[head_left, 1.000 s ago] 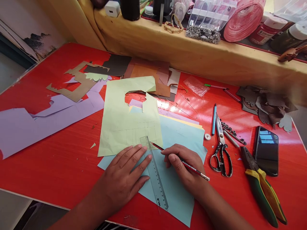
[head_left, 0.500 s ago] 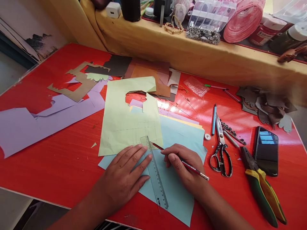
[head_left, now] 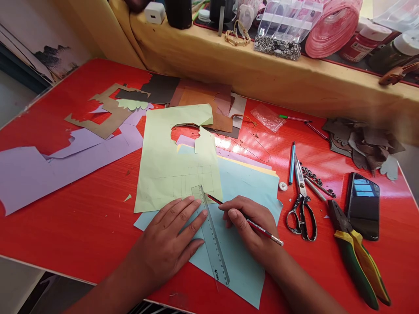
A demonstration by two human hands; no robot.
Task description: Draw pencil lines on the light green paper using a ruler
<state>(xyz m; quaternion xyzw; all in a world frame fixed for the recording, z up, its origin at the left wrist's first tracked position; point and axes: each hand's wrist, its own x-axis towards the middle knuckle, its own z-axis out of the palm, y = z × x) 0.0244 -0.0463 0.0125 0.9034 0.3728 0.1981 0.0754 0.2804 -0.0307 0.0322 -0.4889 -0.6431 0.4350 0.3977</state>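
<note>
A light green sheet of paper (head_left: 160,152) with a ragged cut-out hole carries thin pencil lines near its lower edge. Beneath it lies a blue sheet (head_left: 245,266). Across both rests a clear ruler (head_left: 214,248), slanting down to the right. My left hand (head_left: 175,233) is flat, fingers stretched out, pressing on the green sheet and the ruler's left edge. My right hand (head_left: 252,224) grips a dark red and black pencil (head_left: 258,226), its tip at the ruler's right edge near the upper end.
Scissors (head_left: 301,200), a blue pen (head_left: 292,163), pliers (head_left: 356,253) and a phone (head_left: 363,205) lie to the right. Purple paper (head_left: 75,168) and brown scraps (head_left: 111,115) spread leftward. Leather pieces (head_left: 363,139) are heaped at the far right. Behind runs a cloth-covered ledge (head_left: 196,56) with jars.
The pencil's eraser end and my right hand have shifted very slightly left. My left hand, the ruler and the papers look the same.
</note>
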